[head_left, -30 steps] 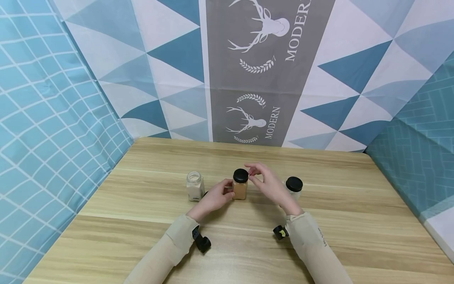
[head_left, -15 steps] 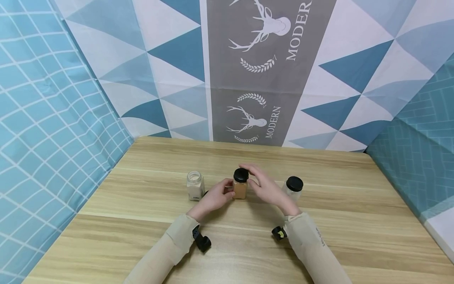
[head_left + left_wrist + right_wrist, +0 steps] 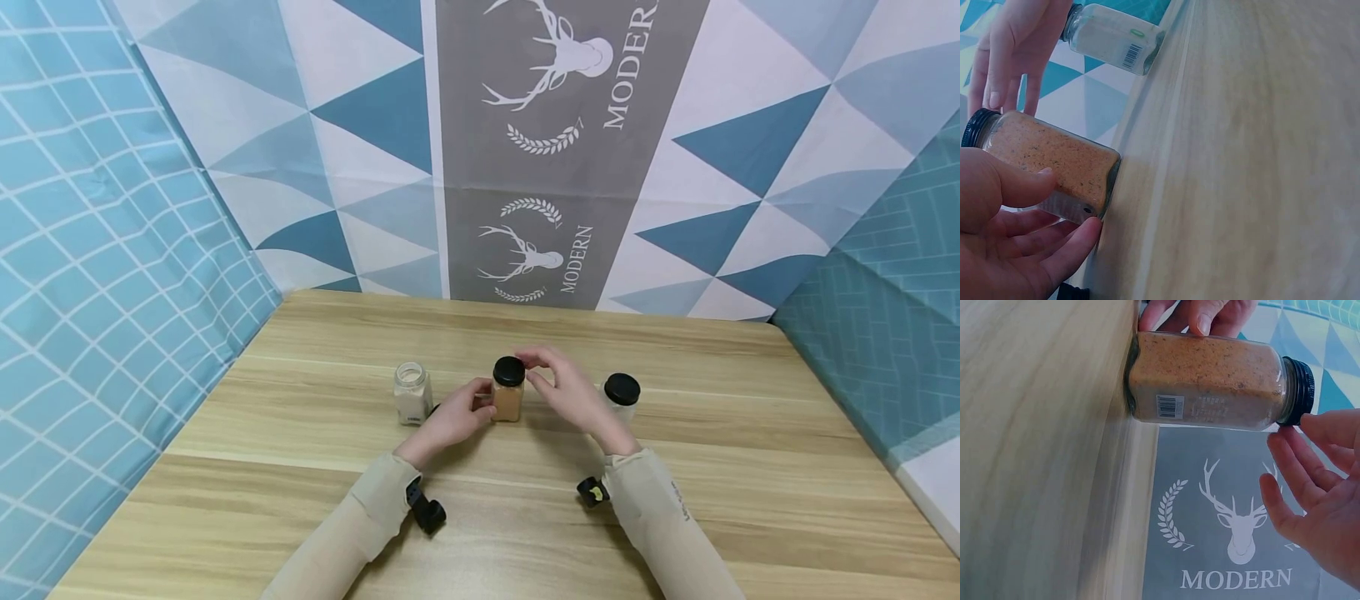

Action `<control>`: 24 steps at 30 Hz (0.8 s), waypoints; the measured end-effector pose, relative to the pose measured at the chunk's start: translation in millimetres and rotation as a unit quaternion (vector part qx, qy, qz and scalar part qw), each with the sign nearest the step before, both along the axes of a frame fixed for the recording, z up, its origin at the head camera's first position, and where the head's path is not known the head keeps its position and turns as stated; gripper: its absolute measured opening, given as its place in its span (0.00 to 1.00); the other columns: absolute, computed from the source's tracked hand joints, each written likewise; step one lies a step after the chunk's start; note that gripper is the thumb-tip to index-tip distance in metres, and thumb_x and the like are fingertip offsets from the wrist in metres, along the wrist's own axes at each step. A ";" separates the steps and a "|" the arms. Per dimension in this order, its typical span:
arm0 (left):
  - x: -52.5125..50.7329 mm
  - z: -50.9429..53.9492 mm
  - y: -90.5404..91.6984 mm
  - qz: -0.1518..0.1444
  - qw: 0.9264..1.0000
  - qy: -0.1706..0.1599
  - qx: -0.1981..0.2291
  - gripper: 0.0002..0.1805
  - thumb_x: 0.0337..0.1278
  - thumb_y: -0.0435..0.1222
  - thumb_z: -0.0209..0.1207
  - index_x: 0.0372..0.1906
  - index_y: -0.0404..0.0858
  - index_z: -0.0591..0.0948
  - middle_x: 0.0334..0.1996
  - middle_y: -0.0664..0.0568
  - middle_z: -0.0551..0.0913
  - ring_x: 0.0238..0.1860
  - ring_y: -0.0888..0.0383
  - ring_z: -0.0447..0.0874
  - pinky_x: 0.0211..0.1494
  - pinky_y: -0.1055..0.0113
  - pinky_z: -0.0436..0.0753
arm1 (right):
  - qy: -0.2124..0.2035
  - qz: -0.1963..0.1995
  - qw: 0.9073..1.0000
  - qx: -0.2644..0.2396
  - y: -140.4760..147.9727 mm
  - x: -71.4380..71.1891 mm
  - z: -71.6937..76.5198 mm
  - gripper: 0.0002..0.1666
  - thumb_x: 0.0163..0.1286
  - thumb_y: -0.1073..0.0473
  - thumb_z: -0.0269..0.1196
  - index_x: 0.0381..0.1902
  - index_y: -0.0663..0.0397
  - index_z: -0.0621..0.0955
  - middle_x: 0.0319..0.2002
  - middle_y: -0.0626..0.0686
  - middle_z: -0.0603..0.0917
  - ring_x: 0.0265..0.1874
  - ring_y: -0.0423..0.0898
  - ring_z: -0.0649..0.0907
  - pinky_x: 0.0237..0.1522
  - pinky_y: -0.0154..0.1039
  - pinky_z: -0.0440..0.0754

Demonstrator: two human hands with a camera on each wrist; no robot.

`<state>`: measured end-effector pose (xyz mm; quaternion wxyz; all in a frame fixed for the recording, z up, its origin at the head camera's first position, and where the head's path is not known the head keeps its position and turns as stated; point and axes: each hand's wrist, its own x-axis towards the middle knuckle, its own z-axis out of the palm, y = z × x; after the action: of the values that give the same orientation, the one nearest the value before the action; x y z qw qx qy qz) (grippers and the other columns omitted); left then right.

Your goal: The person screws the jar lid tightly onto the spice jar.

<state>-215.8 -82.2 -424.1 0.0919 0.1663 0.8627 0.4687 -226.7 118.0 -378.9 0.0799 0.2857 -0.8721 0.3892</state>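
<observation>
A square glass jar of orange-brown seasoning [image 3: 507, 402] stands upright on the table, topped by a black lid [image 3: 509, 372]. My left hand [image 3: 457, 415] grips the jar from its left side; in the left wrist view the thumb lies across the glass and the fingers are under the other side. At the lid's right edge is my right hand [image 3: 567, 392], its thumb and fingertips pinching the rim of the lid [image 3: 1300, 392]. Just left of my left hand stands a lidless jar of pale powder [image 3: 413, 400]. A black object [image 3: 436, 409] is mostly hidden behind that hand.
Beside my right hand stands another glass jar [image 3: 1110, 39] with pale contents and a black lid [image 3: 622, 389]. All of them are on a wood-grain table [image 3: 480, 500]. A patterned cloth backdrop [image 3: 375, 150] hangs behind the table's far edge.
Half a second ago my right fingers came over the lid from their spot at its right; now they have drawn back toward its right edge. My left hand and the jar have kept still.
</observation>
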 end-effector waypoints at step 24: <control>2.1 -0.3 0.4 -0.001 1.000 0.011 -0.010 0.22 0.61 0.33 0.53 0.60 0.34 0.67 0.56 0.40 0.72 0.53 0.48 0.76 0.53 0.56 0.75 | 0.026 0.083 0.996 0.021 -6.7 3.5 -2.9 0.22 0.65 0.69 0.55 0.56 0.54 0.74 0.60 0.54 0.71 0.61 0.51 0.69 0.60 0.50 0.67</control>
<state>-213.7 -81.8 -424.4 0.0841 0.1715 0.8683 0.4579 -223.2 111.3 -381.8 0.0642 0.3690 -0.8507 0.3689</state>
